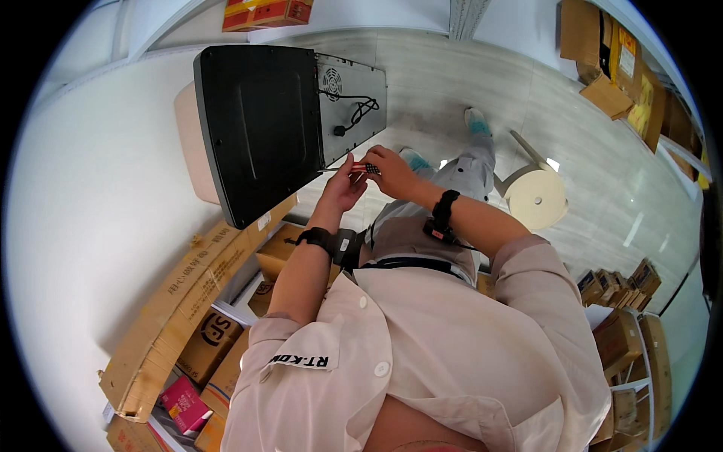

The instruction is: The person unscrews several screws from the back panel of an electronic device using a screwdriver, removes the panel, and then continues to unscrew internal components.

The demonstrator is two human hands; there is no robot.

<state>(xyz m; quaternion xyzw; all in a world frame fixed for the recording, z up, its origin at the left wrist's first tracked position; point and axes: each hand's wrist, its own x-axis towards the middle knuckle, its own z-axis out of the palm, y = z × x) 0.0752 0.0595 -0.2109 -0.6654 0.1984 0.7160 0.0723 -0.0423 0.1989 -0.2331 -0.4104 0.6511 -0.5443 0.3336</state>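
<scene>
A screwdriver (pixel 368 169) with a red and black handle lies level between my hands, its thin shaft pointing left to the lower corner of a large machine. My right hand (pixel 395 175) is closed round the handle end. The fingers of my left hand (pixel 345 187) pinch the tool farther forward, by the shaft. The machine has a broad black panel (pixel 263 128) on the left, joined to a grey metal housing (pixel 370 87) with a round vent. A black power cable (pixel 361 111) hangs looped over the housing. Whether the tip sits in a screw is too small to tell.
A round cream stool (pixel 536 197) stands to the right of my legs. Cardboard boxes (pixel 207 346) fill a shelf at lower left, with a long carton (pixel 181 309) across them. More cartons (pixel 617 60) stand at the far right. A red box (pixel 267 13) sits beyond the machine.
</scene>
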